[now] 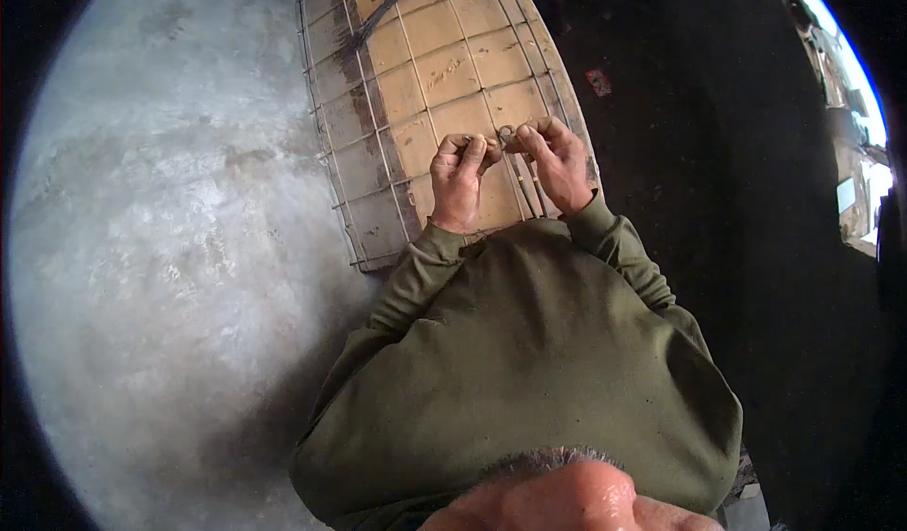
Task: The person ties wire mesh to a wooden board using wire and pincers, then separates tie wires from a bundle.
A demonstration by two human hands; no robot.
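My left hand [460, 179] is closed in a pinch above the wooden board [453, 87], and whatever its fingertips hold is too small to make out. Close beside it, my right hand [559, 162] pinches a small dark looped piece of wire [505, 138]. The two hands nearly meet at the fingertips. Below them, a tool with two dark handles [526, 188] with yellowish bands lies near my body, its head hidden by the hands. A grid of thin metal bars [411, 59] spreads over the board.
A bundle of dark thin wire [387, 9] lies across the far end of the grid. Grey concrete floor [179, 200] stretches along the left. On the dark ground [699, 200] to the right there is a small red wrapper [598, 82].
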